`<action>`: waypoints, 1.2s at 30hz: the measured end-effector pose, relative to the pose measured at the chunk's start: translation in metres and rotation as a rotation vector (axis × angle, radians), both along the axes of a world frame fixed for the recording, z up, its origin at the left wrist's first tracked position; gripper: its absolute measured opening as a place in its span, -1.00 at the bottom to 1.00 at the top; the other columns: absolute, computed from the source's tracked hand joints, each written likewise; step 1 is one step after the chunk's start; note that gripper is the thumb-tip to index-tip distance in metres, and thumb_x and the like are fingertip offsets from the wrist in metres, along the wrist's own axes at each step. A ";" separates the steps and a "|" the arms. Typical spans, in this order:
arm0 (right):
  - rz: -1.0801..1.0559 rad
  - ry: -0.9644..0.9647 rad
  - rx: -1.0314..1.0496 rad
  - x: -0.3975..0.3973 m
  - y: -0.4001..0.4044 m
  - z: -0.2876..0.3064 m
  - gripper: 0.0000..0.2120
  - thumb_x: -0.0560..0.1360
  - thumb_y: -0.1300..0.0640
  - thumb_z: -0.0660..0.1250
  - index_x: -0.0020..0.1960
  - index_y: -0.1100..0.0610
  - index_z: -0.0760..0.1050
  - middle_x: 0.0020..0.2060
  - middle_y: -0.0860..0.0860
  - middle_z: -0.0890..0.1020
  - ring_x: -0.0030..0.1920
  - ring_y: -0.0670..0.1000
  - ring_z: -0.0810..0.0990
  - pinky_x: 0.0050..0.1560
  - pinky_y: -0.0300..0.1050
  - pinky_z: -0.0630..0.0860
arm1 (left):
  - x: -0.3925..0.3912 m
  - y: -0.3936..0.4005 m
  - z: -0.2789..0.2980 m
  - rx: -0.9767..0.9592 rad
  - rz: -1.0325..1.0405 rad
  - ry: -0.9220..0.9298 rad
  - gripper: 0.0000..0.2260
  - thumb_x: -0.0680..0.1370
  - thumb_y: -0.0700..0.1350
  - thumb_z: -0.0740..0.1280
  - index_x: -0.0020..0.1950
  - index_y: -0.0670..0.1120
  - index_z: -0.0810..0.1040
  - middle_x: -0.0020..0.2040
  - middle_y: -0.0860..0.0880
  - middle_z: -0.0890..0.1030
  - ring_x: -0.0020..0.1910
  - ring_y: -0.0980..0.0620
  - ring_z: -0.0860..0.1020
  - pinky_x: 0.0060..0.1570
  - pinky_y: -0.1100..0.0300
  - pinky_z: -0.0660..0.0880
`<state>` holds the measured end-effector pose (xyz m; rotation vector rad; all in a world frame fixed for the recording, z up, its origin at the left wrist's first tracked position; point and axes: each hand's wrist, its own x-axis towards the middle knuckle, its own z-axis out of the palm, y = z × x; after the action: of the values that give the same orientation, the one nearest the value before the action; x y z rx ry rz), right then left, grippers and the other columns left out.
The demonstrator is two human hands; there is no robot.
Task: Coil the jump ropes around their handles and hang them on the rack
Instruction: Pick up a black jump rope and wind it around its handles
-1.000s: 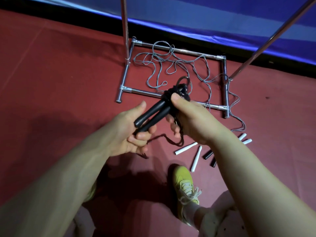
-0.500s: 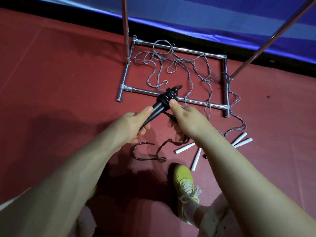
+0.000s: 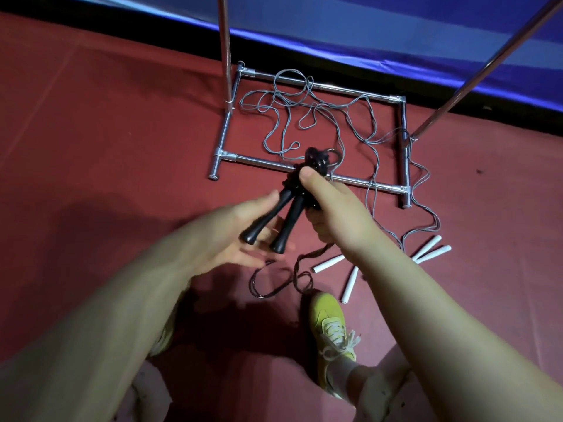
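- Black plastic jump-rope handles [image 3: 283,220], two of them side by side, sit in my hands, their flared butt ends pointing back toward me and spread a little apart.
- Around their far ends the black cord is wound into a thick knot-like bundle [image 3: 313,161]; my right hand [image 3: 332,208] grips the handles just below it, thumb pressed on top and fingers curled underneath.
- My left hand [image 3: 243,229] lies nearly flat with the fingers relaxed and spread, under the butt ends; it grips nothing, and the motion blur keeps me from telling whether it touches them.
- A loose tail of black cord [image 3: 274,281] hangs from my right hand and loops on the floor by my foot.
- Compared with half a second ago, my left hand has let go of the handles and opened, the two handles have parted at the butt ends, and the bundle has grown.
- No bin or box is in view; the chrome tube rack base [image 3: 304,169] frames a rectangle on the floor, and a tangle of thin grey rope [image 3: 304,117] lies inside it, spilling over its right bar.
- Four white cylindrical handles [image 3: 350,280] lie on the floor near my right forearm.
- Two chrome uprights rise from the base out of the frame.
- Dark red matting [image 3: 106,132] covers the floor, meeting a blue padded wall [image 3: 365,32] behind.
- My yellow lace-up shoe [image 3: 330,324] stands on the matting.
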<state>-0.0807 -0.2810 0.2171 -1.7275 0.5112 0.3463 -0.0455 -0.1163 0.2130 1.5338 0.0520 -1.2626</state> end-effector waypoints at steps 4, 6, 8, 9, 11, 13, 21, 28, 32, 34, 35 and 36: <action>-0.035 -0.112 0.299 -0.003 0.000 0.009 -0.69 0.39 -0.17 0.11 -0.29 0.07 0.26 -0.52 -0.05 0.18 -0.51 -0.08 0.06 -0.43 -0.13 -0.05 | -0.002 -0.001 0.009 -0.279 -0.012 0.272 -0.36 0.35 0.36 0.03 -0.19 -0.14 0.65 -0.28 -0.11 0.60 -0.41 -0.01 0.51 -0.23 0.08 0.52; 0.000 -0.120 0.319 -0.002 -0.001 0.007 -0.68 0.41 -0.17 0.10 -0.28 0.09 0.25 -0.48 -0.01 0.18 -0.49 -0.06 0.06 -0.42 -0.11 -0.04 | -0.003 -0.003 0.010 -0.276 0.016 0.277 -0.38 0.35 0.36 0.03 -0.28 -0.12 0.63 -0.37 -0.06 0.51 -0.51 0.06 0.35 -0.31 0.14 0.44; 0.074 -0.047 0.233 0.000 -0.005 0.003 -0.58 0.42 -0.26 0.08 -0.29 0.10 0.29 -0.47 0.03 0.24 -0.49 -0.04 0.11 -0.44 -0.11 0.04 | -0.001 -0.004 0.011 -0.233 0.060 0.252 -0.39 0.34 0.38 0.03 -0.34 -0.11 0.59 -0.43 -0.04 0.45 -0.56 0.10 0.23 -0.34 0.16 0.34; 0.116 0.010 0.174 0.000 -0.008 0.002 -0.52 0.42 -0.31 0.08 -0.29 0.11 0.36 -0.47 0.03 0.30 -0.51 -0.03 0.17 -0.45 -0.12 0.10 | 0.000 -0.004 0.011 -0.187 0.081 0.226 -0.38 0.35 0.38 0.03 -0.36 -0.11 0.57 -0.46 -0.04 0.43 -0.58 0.11 0.19 -0.35 0.17 0.30; 0.185 0.124 0.067 -0.001 -0.012 0.002 -0.41 0.47 -0.38 0.07 -0.25 0.13 0.51 -0.48 0.00 0.39 -0.54 -0.03 0.28 -0.46 -0.16 0.23 | 0.000 -0.005 0.009 -0.055 0.109 0.147 -0.36 0.45 0.37 0.00 -0.35 -0.14 0.54 -0.49 -0.05 0.42 -0.62 0.12 0.17 -0.36 0.18 0.26; 0.202 0.214 -0.026 -0.002 -0.013 0.004 -0.37 0.53 -0.35 0.03 -0.25 0.16 0.55 -0.51 -0.01 0.42 -0.55 -0.03 0.35 -0.45 -0.19 0.31 | -0.002 -0.007 0.007 0.061 0.128 0.060 -0.36 0.52 0.34 -0.03 -0.31 -0.17 0.51 -0.51 -0.05 0.43 -0.64 0.13 0.17 -0.37 0.18 0.26; 0.138 0.239 -0.344 -0.001 -0.004 0.000 -0.35 0.53 -0.33 0.05 -0.35 0.18 0.54 -0.66 -0.06 0.41 -0.58 0.01 0.39 -0.48 -0.26 0.35 | -0.005 -0.014 -0.001 0.290 0.108 -0.093 -0.48 0.59 0.24 0.02 -0.32 -0.09 0.49 -0.51 0.04 0.46 -0.67 0.17 0.23 -0.38 0.21 0.31; -0.031 0.315 0.118 -0.001 0.005 -0.001 -0.39 0.58 -0.29 -0.01 -0.09 0.22 0.51 -0.59 -0.06 0.43 -0.65 -0.10 0.25 -0.62 -0.35 0.17 | -0.001 -0.008 -0.006 0.408 0.117 -0.351 -0.59 0.55 0.21 0.18 -0.30 -0.07 0.47 -0.39 0.02 0.42 -0.46 0.05 0.30 -0.38 0.17 0.21; 0.048 0.387 0.154 0.000 0.008 -0.001 -0.32 0.48 -0.44 -0.05 -0.14 0.15 0.46 -0.49 -0.06 0.36 -0.59 -0.10 0.23 -0.61 -0.33 0.10 | -0.001 -0.004 -0.008 0.378 0.141 -0.450 -0.69 0.50 0.13 0.33 -0.26 -0.09 0.47 -0.37 0.03 0.39 -0.36 0.03 0.33 -0.33 0.14 0.22; 0.031 0.350 0.111 0.000 0.008 -0.002 -0.37 0.47 -0.43 0.01 -0.18 0.13 0.49 -0.46 -0.06 0.37 -0.56 -0.09 0.23 -0.59 -0.30 0.11 | -0.001 -0.004 -0.007 0.354 0.153 -0.468 -0.73 0.45 0.10 0.40 -0.26 -0.06 0.47 -0.41 0.05 0.38 -0.39 0.05 0.33 -0.34 0.14 0.22; 0.015 0.320 0.094 0.000 0.008 -0.002 -0.41 0.48 -0.40 0.05 -0.18 0.11 0.49 -0.45 -0.05 0.37 -0.55 -0.08 0.23 -0.58 -0.29 0.11 | -0.001 -0.003 -0.007 0.335 0.154 -0.467 -0.73 0.42 0.10 0.44 -0.26 -0.05 0.47 -0.43 0.06 0.38 -0.41 0.06 0.33 -0.36 0.15 0.22; -0.002 0.287 0.079 0.001 0.007 -0.003 -0.45 0.49 -0.37 0.08 -0.18 0.10 0.50 -0.44 -0.05 0.37 -0.54 -0.08 0.22 -0.56 -0.27 0.11 | -0.001 -0.004 -0.007 0.310 0.148 -0.464 -0.72 0.39 0.11 0.46 -0.27 -0.04 0.47 -0.45 0.07 0.39 -0.43 0.06 0.33 -0.37 0.16 0.23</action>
<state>-0.0800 -0.2736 0.2144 -1.6092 0.6969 0.6107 -0.0464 -0.1198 0.2065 2.0199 0.0608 -0.7824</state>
